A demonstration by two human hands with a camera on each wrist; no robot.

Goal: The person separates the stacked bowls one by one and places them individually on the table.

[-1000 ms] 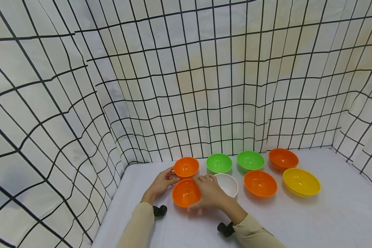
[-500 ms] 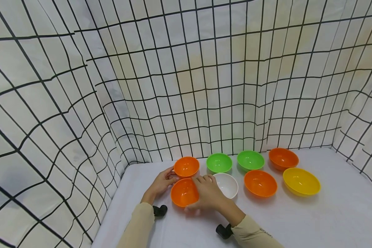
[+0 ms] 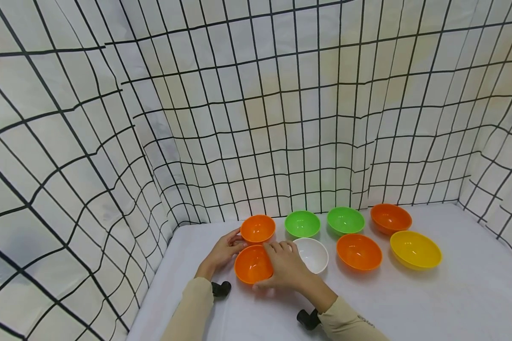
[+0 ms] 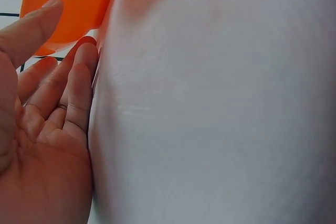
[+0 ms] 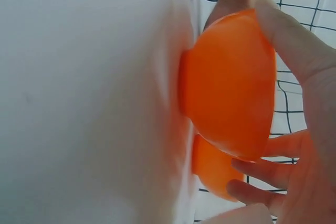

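In the head view, my right hand (image 3: pixel 285 265) spans the near orange bowl (image 3: pixel 251 266) at its right side. The right wrist view shows the thumb (image 5: pixel 286 38) on one side of that bowl's rim and the fingertips at the other side. My left hand (image 3: pixel 223 251) rests on the cloth beside the far orange bowl (image 3: pixel 258 228), its fingers fairly straight and at that bowl's left side. In the left wrist view, the orange side of a bowl (image 4: pixel 73 11) appears beyond the fingers. Whether the left fingertips touch it, I cannot tell.
A white bowl (image 3: pixel 313 256) stands just right of my right hand. Behind are two green bowls (image 3: pixel 302 224) (image 3: pixel 345 220). Farther right are two more orange bowls (image 3: pixel 359 253) (image 3: pixel 390 219) and a yellow bowl (image 3: pixel 415 251). A grid-patterned white curtain (image 3: pixel 307 118) backs the white-covered table (image 3: pixel 465 303).
My right hand and the near orange bowl have shifted slightly left, away from the white bowl. My left hand has stayed in place beside the far orange bowl.
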